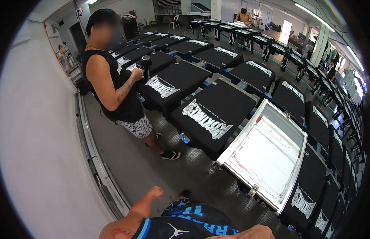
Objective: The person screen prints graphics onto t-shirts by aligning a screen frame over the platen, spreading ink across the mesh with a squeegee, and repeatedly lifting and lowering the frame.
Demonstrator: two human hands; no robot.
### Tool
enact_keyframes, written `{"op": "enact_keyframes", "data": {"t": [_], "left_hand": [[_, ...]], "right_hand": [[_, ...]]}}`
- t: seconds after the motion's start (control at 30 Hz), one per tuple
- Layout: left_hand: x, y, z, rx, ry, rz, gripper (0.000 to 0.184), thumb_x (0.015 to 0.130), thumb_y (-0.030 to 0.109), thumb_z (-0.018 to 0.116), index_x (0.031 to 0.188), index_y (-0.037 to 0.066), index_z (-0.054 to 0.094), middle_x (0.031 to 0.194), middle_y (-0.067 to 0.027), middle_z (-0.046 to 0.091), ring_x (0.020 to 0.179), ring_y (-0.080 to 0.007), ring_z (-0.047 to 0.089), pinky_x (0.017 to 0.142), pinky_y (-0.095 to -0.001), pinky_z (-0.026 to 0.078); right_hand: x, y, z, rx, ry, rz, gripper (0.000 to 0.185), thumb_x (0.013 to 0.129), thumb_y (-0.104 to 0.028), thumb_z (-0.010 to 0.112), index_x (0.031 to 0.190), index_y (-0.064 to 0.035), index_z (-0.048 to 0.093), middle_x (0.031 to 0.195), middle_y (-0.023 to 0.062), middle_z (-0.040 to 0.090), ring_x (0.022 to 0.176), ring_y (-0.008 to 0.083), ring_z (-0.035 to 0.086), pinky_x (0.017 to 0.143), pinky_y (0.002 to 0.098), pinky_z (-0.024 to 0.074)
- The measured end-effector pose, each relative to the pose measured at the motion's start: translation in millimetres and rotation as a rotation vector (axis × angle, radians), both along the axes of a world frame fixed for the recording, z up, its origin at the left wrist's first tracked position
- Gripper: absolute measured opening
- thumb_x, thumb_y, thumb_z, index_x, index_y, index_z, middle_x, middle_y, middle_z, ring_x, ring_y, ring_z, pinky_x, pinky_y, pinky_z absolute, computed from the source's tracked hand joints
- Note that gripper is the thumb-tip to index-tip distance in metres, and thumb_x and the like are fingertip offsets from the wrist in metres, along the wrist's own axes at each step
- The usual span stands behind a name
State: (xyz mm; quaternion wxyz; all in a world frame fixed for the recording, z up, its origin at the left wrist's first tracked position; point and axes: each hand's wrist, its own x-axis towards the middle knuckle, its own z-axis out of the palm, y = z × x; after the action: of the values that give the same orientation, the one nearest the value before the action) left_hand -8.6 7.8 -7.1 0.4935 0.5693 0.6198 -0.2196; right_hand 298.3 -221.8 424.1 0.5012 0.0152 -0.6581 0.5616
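Note:
My left hand (pixel 156 193) hangs low over the grey floor, its fingers curled into a fist with nothing showing in them. It touches no object and is nearest to my dark shorts with blue lettering. Of my right side, only bare skin of the arm shows at the bottom edge; the hand itself is out of sight. Ahead to the right, a white-framed printing screen (pixel 268 151) lies tilted over a board, its mesh smeared with white ink. Beside it, a black shirt (pixel 217 111) with a white printed design is spread on a board.
A co-worker (pixel 109 75) stands ahead on the left, holding a dark handheld device (pixel 146 65). Long rows of boards carry more printed black shirts (pixel 288 95). A white wall (pixel 37 139) runs along the left. Another person (pixel 244 18) works far back.

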Motion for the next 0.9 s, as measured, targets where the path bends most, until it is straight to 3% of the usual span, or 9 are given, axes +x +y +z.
{"op": "enact_keyframes", "data": {"t": [0.27, 0.37, 0.4, 0.47, 0.57, 0.63, 0.7, 0.83, 0.9], "left_hand": [[-5.3, 12.6, -21.2, 0.047, -0.057, -0.04, 0.028, 0.078, 0.02, 0.071, 0.105, 0.012, 0.068, 0.081, -0.0033, 0.07, 0.071, -0.0137, 0.068, 0.058, -0.0319, 0.053], [6.2, 11.4, -2.8, 0.024, -0.033, -0.078, 0.026, 0.081, 0.014, 0.068, 0.106, 0.006, 0.065, 0.091, -0.0051, 0.068, 0.078, -0.0155, 0.067, 0.062, -0.0314, 0.051], [4.3, 11.3, -7.5, 0.012, -0.046, -0.043, 0.025, 0.081, 0.013, 0.068, 0.105, 0.006, 0.064, 0.09, -0.005, 0.068, 0.076, -0.0154, 0.067, 0.061, -0.031, 0.051], [5.9, 12.8, -11.9, 0.001, -0.059, -0.026, 0.025, 0.081, 0.012, 0.069, 0.105, 0.006, 0.064, 0.09, -0.0049, 0.068, 0.075, -0.0153, 0.067, 0.06, -0.0307, 0.051], [10.4, 7.1, -9.3, -0.017, -0.069, 0.016, 0.024, 0.081, 0.011, 0.069, 0.103, 0.006, 0.064, 0.089, -0.0048, 0.068, 0.075, -0.0154, 0.067, 0.06, -0.0307, 0.051], [16.1, 2.6, -2.0, 0.034, -0.106, 0.031, 0.019, 0.08, 0.01, 0.067, 0.098, 0.006, 0.067, 0.077, -0.0064, 0.068, 0.063, -0.0142, 0.066, 0.049, -0.03, 0.048], [8.7, 6.0, -23.7, 0.018, -0.128, 0.036, 0.019, 0.079, 0.009, 0.067, 0.098, 0.005, 0.067, 0.077, -0.007, 0.068, 0.063, -0.0144, 0.066, 0.048, -0.0298, 0.047], [9.6, 13.1, -32.3, 0.01, -0.14, 0.027, 0.019, 0.078, 0.008, 0.068, 0.097, 0.003, 0.066, 0.077, -0.0088, 0.068, 0.063, -0.0155, 0.066, 0.046, -0.0289, 0.046], [13.7, 14.9, -27.0, -0.003, -0.143, 0.029, 0.02, 0.079, 0.008, 0.068, 0.098, 0.002, 0.066, 0.078, -0.0089, 0.068, 0.064, -0.0157, 0.066, 0.046, -0.0285, 0.046]], "right_hand": [[-14.0, 6.1, 6.9, -0.114, 0.083, -0.012, 0.044, 0.095, -0.028, 0.058, 0.117, 0.0094, 0.06, 0.135, 0.0335, 0.043, 0.128, 0.053, 0.035, 0.105, 0.0606, 0.0258], [-26.2, 19.6, -13.8, 0.496, 0.073, -0.168, 0.043, 0.094, -0.029, 0.058, 0.115, 0.0086, 0.061, 0.135, 0.032, 0.043, 0.128, 0.0494, 0.037, 0.106, 0.0586, 0.0271], [-22.0, 12.1, -7.5, 0.495, 0.065, -0.202, 0.043, 0.094, -0.029, 0.058, 0.115, 0.0086, 0.061, 0.135, 0.032, 0.043, 0.128, 0.0494, 0.037, 0.106, 0.0586, 0.0271], [-11.9, -4.0, 10.1, -0.05, 0.097, -0.061, 0.039, 0.094, -0.027, 0.059, 0.113, 0.0062, 0.063, 0.135, 0.0299, 0.045, 0.127, 0.0468, 0.039, 0.106, 0.0567, 0.0279], [-10.5, -9.6, 6.4, -0.052, 0.121, -0.091, 0.036, 0.094, -0.026, 0.06, 0.112, 0.0047, 0.064, 0.135, 0.0283, 0.045, 0.127, 0.0463, 0.039, 0.105, 0.0564, 0.0288], [-9.8, -6.1, -0.3, -0.047, 0.124, -0.095, 0.035, 0.094, -0.026, 0.06, 0.111, 0.0049, 0.064, 0.135, 0.0283, 0.045, 0.127, 0.0461, 0.039, 0.105, 0.0562, 0.0292], [-12.6, 3.9, -11.3, 0.378, -0.038, -0.203, 0.036, 0.093, -0.027, 0.06, 0.109, 0.0054, 0.064, 0.136, 0.028, 0.044, 0.128, 0.0459, 0.039, 0.104, 0.0562, 0.0297], [-9.8, -2.7, -7.9, 0.387, -0.111, -0.194, 0.037, 0.093, -0.028, 0.061, 0.11, 0.0056, 0.063, 0.137, 0.0278, 0.043, 0.128, 0.0458, 0.039, 0.104, 0.0565, 0.0295], [-9.8, -13.5, -0.4, 0.008, 0.12, -0.123, 0.039, 0.093, -0.029, 0.061, 0.11, 0.0062, 0.062, 0.138, 0.0277, 0.043, 0.128, 0.0458, 0.039, 0.103, 0.0572, 0.0302]]}}
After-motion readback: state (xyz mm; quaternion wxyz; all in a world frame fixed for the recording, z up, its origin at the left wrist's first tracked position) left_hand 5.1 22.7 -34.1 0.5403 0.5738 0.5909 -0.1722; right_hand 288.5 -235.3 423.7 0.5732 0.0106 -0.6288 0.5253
